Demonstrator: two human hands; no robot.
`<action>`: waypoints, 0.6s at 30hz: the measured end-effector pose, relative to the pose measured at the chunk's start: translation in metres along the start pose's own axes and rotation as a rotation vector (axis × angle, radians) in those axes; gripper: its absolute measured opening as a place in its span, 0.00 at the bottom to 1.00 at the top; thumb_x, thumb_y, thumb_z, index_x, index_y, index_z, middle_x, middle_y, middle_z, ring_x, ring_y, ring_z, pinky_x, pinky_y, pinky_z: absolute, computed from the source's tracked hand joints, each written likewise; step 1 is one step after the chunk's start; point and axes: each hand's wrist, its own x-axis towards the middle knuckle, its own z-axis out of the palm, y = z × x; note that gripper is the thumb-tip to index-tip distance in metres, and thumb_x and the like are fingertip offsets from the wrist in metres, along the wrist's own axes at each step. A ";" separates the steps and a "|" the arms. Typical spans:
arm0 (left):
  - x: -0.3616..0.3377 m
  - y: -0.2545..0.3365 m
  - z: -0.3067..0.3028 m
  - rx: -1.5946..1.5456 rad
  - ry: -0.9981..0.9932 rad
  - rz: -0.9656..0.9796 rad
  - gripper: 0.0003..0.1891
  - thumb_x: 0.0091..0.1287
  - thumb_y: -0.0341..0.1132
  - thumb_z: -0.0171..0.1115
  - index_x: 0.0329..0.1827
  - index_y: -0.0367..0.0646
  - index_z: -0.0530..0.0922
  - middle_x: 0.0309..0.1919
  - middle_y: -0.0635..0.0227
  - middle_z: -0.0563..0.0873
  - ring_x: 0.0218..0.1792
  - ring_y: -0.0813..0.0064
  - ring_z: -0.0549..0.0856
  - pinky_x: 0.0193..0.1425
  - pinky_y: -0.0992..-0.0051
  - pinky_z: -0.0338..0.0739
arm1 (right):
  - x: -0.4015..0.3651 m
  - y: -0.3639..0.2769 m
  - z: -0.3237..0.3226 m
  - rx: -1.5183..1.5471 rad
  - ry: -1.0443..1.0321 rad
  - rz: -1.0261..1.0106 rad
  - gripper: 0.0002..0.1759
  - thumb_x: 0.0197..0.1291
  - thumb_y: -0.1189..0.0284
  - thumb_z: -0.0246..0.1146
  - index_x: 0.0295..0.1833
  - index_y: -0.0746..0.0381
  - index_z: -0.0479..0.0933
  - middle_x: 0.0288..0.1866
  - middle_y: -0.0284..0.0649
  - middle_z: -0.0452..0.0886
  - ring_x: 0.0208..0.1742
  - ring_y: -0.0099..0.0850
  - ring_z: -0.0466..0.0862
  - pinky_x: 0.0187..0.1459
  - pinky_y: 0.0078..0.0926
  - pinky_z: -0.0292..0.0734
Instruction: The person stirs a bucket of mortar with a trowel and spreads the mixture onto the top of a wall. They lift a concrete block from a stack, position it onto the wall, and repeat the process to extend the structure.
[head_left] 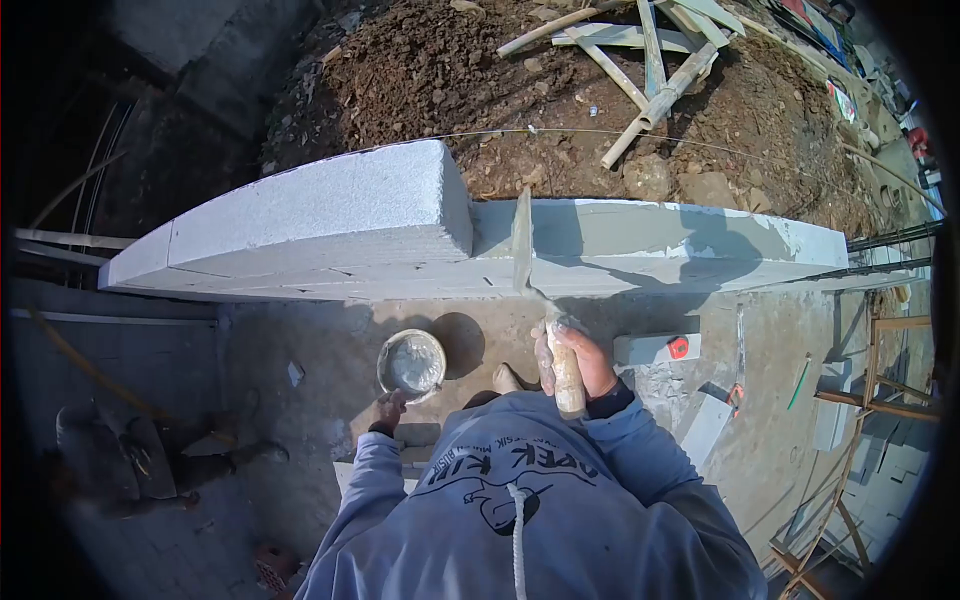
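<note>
My right hand point(590, 362) is wrapped round the pale, mortar-smeared handle of a trowel point(522, 245). Its blade, seen nearly edge-on, points away from me in front of the block wall point(350, 205). Down on the left, my left hand point(389, 408) is closed at the near edge of a round bucket point(412, 364); whether it grips the rim or a handle is hard to make out. Wet grey-white mortar sits in the bucket. Grey mortar point(620, 228) covers part of the wall's lower top to the right, beside a raised white block.
Beyond the wall lie brown soil point(420, 80) and a heap of bamboo and wood pieces point(650, 80). On the floor at right are a block with a red tape measure point(678, 347) and another light block point(706, 430). A person point(150, 450) is in shadow at left.
</note>
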 end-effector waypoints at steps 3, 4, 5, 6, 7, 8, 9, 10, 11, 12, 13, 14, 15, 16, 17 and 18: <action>-0.013 0.015 -0.022 0.064 0.079 -0.009 0.16 0.65 0.43 0.57 0.32 0.36 0.79 0.24 0.69 0.80 0.25 0.78 0.78 0.30 0.78 0.74 | 0.043 0.011 0.010 0.073 -0.163 -0.042 0.22 0.65 0.57 0.49 0.48 0.67 0.68 0.25 0.38 0.72 0.15 0.29 0.73 0.17 0.27 0.72; -0.013 0.017 -0.027 0.072 0.083 0.005 0.16 0.65 0.42 0.57 0.32 0.36 0.79 0.24 0.68 0.80 0.25 0.78 0.78 0.31 0.77 0.75 | 0.053 0.014 0.015 0.071 -0.213 -0.060 0.22 0.65 0.57 0.49 0.49 0.67 0.67 0.24 0.38 0.71 0.15 0.29 0.73 0.17 0.27 0.72; -0.013 0.018 -0.034 0.082 0.089 0.016 0.16 0.65 0.42 0.57 0.32 0.35 0.80 0.24 0.68 0.81 0.25 0.78 0.78 0.31 0.77 0.75 | 0.057 0.018 0.022 0.013 -0.207 -0.108 0.21 0.65 0.57 0.49 0.49 0.66 0.68 0.24 0.38 0.71 0.15 0.28 0.73 0.17 0.27 0.72; -0.015 0.018 -0.043 0.096 0.095 0.026 0.16 0.65 0.42 0.56 0.32 0.34 0.80 0.24 0.67 0.81 0.25 0.77 0.79 0.32 0.76 0.75 | 0.058 0.020 0.030 -0.042 -0.200 -0.157 0.21 0.65 0.58 0.50 0.48 0.66 0.68 0.24 0.38 0.72 0.15 0.28 0.73 0.17 0.27 0.72; -0.012 0.018 -0.050 0.206 0.106 0.069 0.16 0.65 0.41 0.56 0.32 0.33 0.80 0.24 0.66 0.82 0.25 0.75 0.80 0.33 0.75 0.75 | 0.057 0.024 0.036 -0.116 -0.177 -0.196 0.19 0.64 0.60 0.51 0.47 0.66 0.68 0.24 0.39 0.73 0.15 0.28 0.73 0.16 0.27 0.71; -0.013 0.016 -0.055 0.208 0.095 0.064 0.16 0.65 0.41 0.56 0.33 0.33 0.80 0.24 0.65 0.82 0.25 0.75 0.80 0.32 0.75 0.75 | 0.053 0.027 0.038 -0.259 -0.169 -0.202 0.17 0.63 0.62 0.53 0.45 0.66 0.68 0.24 0.39 0.73 0.17 0.28 0.74 0.19 0.26 0.72; -0.013 0.013 -0.056 0.207 0.084 0.060 0.16 0.65 0.41 0.56 0.33 0.32 0.80 0.25 0.65 0.82 0.26 0.75 0.80 0.32 0.75 0.75 | 0.045 0.033 0.035 -0.417 -0.165 -0.183 0.16 0.62 0.63 0.54 0.45 0.66 0.69 0.25 0.37 0.72 0.18 0.26 0.75 0.21 0.24 0.71; -0.016 0.016 -0.052 0.205 0.070 0.056 0.16 0.65 0.40 0.55 0.34 0.32 0.80 0.25 0.64 0.82 0.26 0.74 0.80 0.32 0.75 0.75 | 0.032 0.040 0.029 -0.576 -0.159 -0.163 0.16 0.61 0.63 0.55 0.45 0.66 0.69 0.25 0.36 0.72 0.20 0.25 0.75 0.23 0.23 0.71; -0.019 0.014 -0.047 0.142 0.081 0.024 0.17 0.66 0.41 0.55 0.36 0.32 0.80 0.26 0.64 0.82 0.25 0.75 0.80 0.32 0.75 0.75 | 0.018 0.043 0.019 -0.652 -0.158 -0.174 0.15 0.60 0.65 0.56 0.44 0.65 0.69 0.23 0.35 0.72 0.21 0.23 0.74 0.25 0.22 0.70; -0.019 0.019 -0.040 0.153 0.069 0.006 0.17 0.66 0.41 0.56 0.36 0.32 0.80 0.26 0.65 0.82 0.26 0.75 0.80 0.32 0.75 0.75 | 0.004 0.043 0.008 -0.733 -0.157 -0.188 0.14 0.59 0.66 0.57 0.44 0.65 0.69 0.22 0.34 0.71 0.23 0.21 0.73 0.26 0.21 0.69; -0.024 0.023 -0.034 0.167 0.056 -0.016 0.17 0.66 0.41 0.56 0.37 0.32 0.80 0.26 0.65 0.82 0.26 0.76 0.80 0.31 0.75 0.74 | -0.010 0.044 0.001 -0.829 -0.071 -0.197 0.14 0.59 0.66 0.58 0.44 0.65 0.69 0.22 0.33 0.71 0.23 0.21 0.73 0.26 0.21 0.69; -0.027 0.026 -0.031 0.183 0.045 -0.040 0.17 0.66 0.42 0.56 0.38 0.32 0.80 0.26 0.65 0.82 0.26 0.76 0.80 0.31 0.75 0.74 | -0.024 0.045 -0.003 -0.922 0.017 -0.205 0.14 0.58 0.66 0.58 0.44 0.65 0.69 0.22 0.33 0.71 0.23 0.21 0.72 0.27 0.21 0.69; -0.022 0.024 -0.030 0.225 0.024 -0.058 0.17 0.66 0.42 0.56 0.38 0.33 0.80 0.26 0.66 0.82 0.26 0.77 0.79 0.31 0.75 0.74 | -0.030 0.045 -0.004 -1.016 0.104 -0.211 0.14 0.58 0.67 0.58 0.44 0.65 0.69 0.22 0.33 0.71 0.23 0.21 0.72 0.27 0.21 0.69; -0.021 0.027 -0.025 0.293 -0.003 -0.043 0.18 0.66 0.43 0.56 0.38 0.32 0.80 0.27 0.65 0.83 0.27 0.76 0.80 0.32 0.75 0.74 | -0.028 0.045 -0.004 -0.991 0.127 -0.336 0.14 0.58 0.67 0.58 0.44 0.65 0.69 0.22 0.33 0.71 0.23 0.21 0.72 0.27 0.21 0.69; -0.020 0.031 -0.019 0.358 -0.027 -0.027 0.18 0.66 0.43 0.55 0.38 0.32 0.81 0.27 0.63 0.84 0.28 0.74 0.81 0.33 0.74 0.75 | -0.023 0.045 -0.003 -0.965 0.145 -0.460 0.14 0.59 0.67 0.58 0.44 0.66 0.69 0.23 0.33 0.72 0.22 0.22 0.72 0.26 0.21 0.69; -0.019 0.036 -0.013 0.424 -0.049 -0.011 0.19 0.66 0.43 0.55 0.39 0.31 0.81 0.28 0.62 0.84 0.28 0.73 0.82 0.34 0.73 0.75 | -0.016 0.043 0.000 -0.934 0.162 -0.586 0.14 0.59 0.68 0.58 0.44 0.66 0.69 0.23 0.33 0.72 0.21 0.22 0.72 0.26 0.21 0.70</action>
